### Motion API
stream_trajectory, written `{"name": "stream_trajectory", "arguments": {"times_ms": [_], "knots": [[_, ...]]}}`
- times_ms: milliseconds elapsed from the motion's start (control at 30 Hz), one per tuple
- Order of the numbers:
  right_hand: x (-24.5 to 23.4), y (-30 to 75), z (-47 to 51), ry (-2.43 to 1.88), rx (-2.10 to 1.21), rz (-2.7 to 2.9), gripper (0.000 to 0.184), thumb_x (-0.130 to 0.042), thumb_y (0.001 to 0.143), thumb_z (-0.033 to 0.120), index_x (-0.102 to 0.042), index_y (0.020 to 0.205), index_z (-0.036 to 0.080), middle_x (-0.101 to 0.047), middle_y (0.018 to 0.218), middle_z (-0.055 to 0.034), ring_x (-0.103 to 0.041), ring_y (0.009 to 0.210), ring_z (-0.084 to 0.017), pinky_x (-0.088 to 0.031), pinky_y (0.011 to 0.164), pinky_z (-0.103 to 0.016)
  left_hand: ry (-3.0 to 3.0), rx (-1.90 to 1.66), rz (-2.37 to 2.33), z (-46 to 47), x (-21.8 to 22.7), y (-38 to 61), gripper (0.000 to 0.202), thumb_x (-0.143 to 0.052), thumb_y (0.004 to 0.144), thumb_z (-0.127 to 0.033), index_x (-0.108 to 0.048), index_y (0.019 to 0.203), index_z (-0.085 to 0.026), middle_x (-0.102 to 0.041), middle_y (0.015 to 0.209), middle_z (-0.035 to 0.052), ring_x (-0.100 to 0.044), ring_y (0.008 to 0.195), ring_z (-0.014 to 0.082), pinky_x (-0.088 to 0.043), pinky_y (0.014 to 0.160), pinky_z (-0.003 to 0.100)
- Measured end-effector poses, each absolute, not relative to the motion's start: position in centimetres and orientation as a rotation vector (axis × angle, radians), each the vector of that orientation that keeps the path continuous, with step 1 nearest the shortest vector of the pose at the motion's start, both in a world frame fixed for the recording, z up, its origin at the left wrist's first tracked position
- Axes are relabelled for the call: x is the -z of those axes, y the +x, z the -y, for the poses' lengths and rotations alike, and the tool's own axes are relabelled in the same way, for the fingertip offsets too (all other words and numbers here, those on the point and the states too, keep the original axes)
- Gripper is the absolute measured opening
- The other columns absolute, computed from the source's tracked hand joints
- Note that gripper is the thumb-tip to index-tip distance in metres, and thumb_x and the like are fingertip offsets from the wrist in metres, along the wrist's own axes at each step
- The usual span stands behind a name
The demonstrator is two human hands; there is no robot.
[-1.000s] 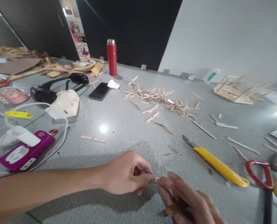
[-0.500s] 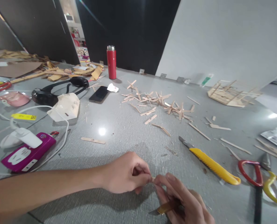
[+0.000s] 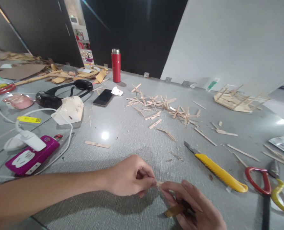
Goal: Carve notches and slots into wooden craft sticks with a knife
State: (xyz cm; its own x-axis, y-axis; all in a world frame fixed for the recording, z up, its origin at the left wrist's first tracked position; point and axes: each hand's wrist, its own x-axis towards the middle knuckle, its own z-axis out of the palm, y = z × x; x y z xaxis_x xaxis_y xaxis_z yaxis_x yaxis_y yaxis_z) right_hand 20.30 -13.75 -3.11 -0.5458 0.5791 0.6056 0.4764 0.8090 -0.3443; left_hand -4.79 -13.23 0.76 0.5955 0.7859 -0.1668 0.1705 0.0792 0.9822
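Note:
Near the front of the grey table, my left hand (image 3: 133, 179) pinches one end of a small wooden stick (image 3: 159, 184), most of which the fingers cover. My right hand (image 3: 192, 204) has its thumb and forefinger closed at the stick's other end. A flat, brownish-gold strip (image 3: 174, 210) juts out from under the right hand's curled fingers; its full shape is hidden. To the right lies a yellow utility knife (image 3: 219, 172) with its blade pointing away. A single wooden stick (image 3: 97, 144) rests left of the hands.
Several notched sticks (image 3: 161, 103) lie heaped mid-table, with a wooden stick frame (image 3: 235, 99) behind right. Red-and-yellow-handled scissors (image 3: 259, 180) lie at right. A red bottle (image 3: 116, 66), phone (image 3: 103, 97), black headset (image 3: 48, 99) and purple power bank (image 3: 33, 156) with white cable are left.
The right hand has shifted slightly right and down, so a little more of the pinched stick shows between the hands. The whole view has moved slightly.

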Motion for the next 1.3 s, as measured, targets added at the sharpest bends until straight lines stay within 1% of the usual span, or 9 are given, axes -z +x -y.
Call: {"name": "stream_trajectory", "arguments": {"times_ms": [100, 200, 333, 500, 667, 800, 933, 1133, 1300], "knots": [[3.3, 20.6, 13.9, -0.734, -0.138, 2.262, 0.063, -0.065, 0.090, 0.009, -0.043, 0.147, 0.025, -0.080, 0.095, -0.0006, -0.077, 0.070, -0.017, -0.063, 0.070, -0.025, 1.441, -0.551, -0.868, 13.1, -1.0, -4.8, 0.028, -0.057, 0.098, -0.033, -0.068, 0.082, -0.013, -0.059, 0.062, -0.0007, -0.045, 0.047, 0.0060, -0.033, 0.044, 0.018], [3.2, 20.8, 14.1, -0.712, -0.123, 2.272, 0.083, -0.062, 0.090, 0.006, -0.022, 0.160, 0.028, -0.080, 0.098, -0.0003, -0.077, 0.072, -0.017, -0.063, 0.074, -0.028, 1.440, -0.543, -0.873, 13.0, -1.2, -4.8, 0.030, -0.057, 0.099, -0.035, -0.067, 0.081, -0.013, -0.058, 0.062, -0.0007, -0.044, 0.046, 0.0055, -0.032, 0.042, 0.018], [2.3, 20.2, 13.8, -0.658, -0.162, 2.323, 0.082, -0.051, 0.093, 0.004, -0.012, 0.163, 0.026, -0.080, 0.095, -0.0028, -0.072, 0.057, -0.014, -0.061, 0.057, -0.025, 1.440, -0.522, -0.872, 13.0, -1.2, -4.8, 0.031, -0.055, 0.100, -0.035, -0.065, 0.080, -0.013, -0.057, 0.061, -0.0014, -0.044, 0.045, 0.0056, -0.031, 0.042, 0.018], [1.9, 19.2, 13.4, -0.710, -0.076, 2.268, 0.075, -0.053, 0.094, 0.007, -0.022, 0.160, 0.027, -0.079, 0.088, -0.0011, -0.069, 0.051, -0.014, -0.058, 0.046, -0.023, 1.527, -0.514, -0.889, 13.4, -1.4, -4.7, 0.030, -0.054, 0.099, -0.036, -0.061, 0.079, -0.016, -0.054, 0.062, -0.0032, -0.045, 0.047, 0.0070, -0.035, 0.046, 0.021], [1.6, 19.2, 13.8, -0.990, -0.110, 2.266, 0.033, -0.052, 0.100, 0.021, -0.051, 0.133, 0.024, -0.073, 0.080, 0.0004, -0.063, 0.046, -0.011, -0.058, 0.047, -0.024, 1.838, -0.598, -0.981, 14.1, -1.6, -4.4, 0.035, -0.055, 0.098, -0.028, -0.043, 0.066, -0.018, -0.035, 0.055, -0.0079, -0.033, 0.050, 0.0067, -0.028, 0.052, 0.023], [0.5, 19.3, 13.5, -0.927, -0.095, 2.313, 0.020, -0.050, 0.102, 0.025, -0.054, 0.120, 0.020, -0.067, 0.099, -0.0091, -0.067, 0.064, -0.013, -0.058, 0.054, -0.026, 1.781, -0.550, -1.075, 13.9, -1.8, -4.6, 0.039, -0.044, 0.102, -0.028, -0.044, 0.064, -0.018, -0.040, 0.054, -0.0061, -0.035, 0.049, 0.0075, -0.029, 0.050, 0.024], [-0.1, 19.9, 12.6, -0.795, -0.078, 2.497, 0.021, -0.040, 0.101, 0.010, -0.055, 0.114, 0.018, -0.062, 0.100, -0.0112, -0.067, 0.081, -0.018, -0.057, 0.064, -0.030, 1.466, -0.357, -1.080, 12.8, -1.9, -5.6, 0.039, -0.042, 0.102, -0.037, -0.057, 0.072, -0.018, -0.055, 0.057, -0.0021, -0.045, 0.044, 0.0081, -0.035, 0.046, 0.022], [-0.1, 20.1, 12.4, -0.746, 0.028, 2.724, 0.030, -0.030, 0.105, 0.016, -0.053, 0.123, 0.011, -0.065, 0.083, -0.0073, -0.064, 0.062, -0.019, -0.054, 0.052, -0.032, 1.451, -0.342, -1.126, 12.6, -1.7, -5.9, 0.034, -0.046, 0.096, -0.029, -0.052, 0.064, -0.018, -0.054, 0.056, -0.0015, -0.046, 0.042, 0.0082, -0.035, 0.042, 0.021], [-0.3, 19.8, 12.8, -0.627, 0.171, 2.783, 0.039, -0.026, 0.100, 0.005, -0.047, 0.132, 0.002, -0.067, 0.081, -0.0075, -0.066, 0.059, -0.018, -0.055, 0.050, -0.030, 1.590, -0.405, -1.082, 12.9, -1.5, -5.7, 0.034, -0.048, 0.094, -0.023, -0.050, 0.061, -0.018, -0.050, 0.055, -0.0032, -0.042, 0.048, 0.0081, -0.030, 0.047, 0.023]]}}
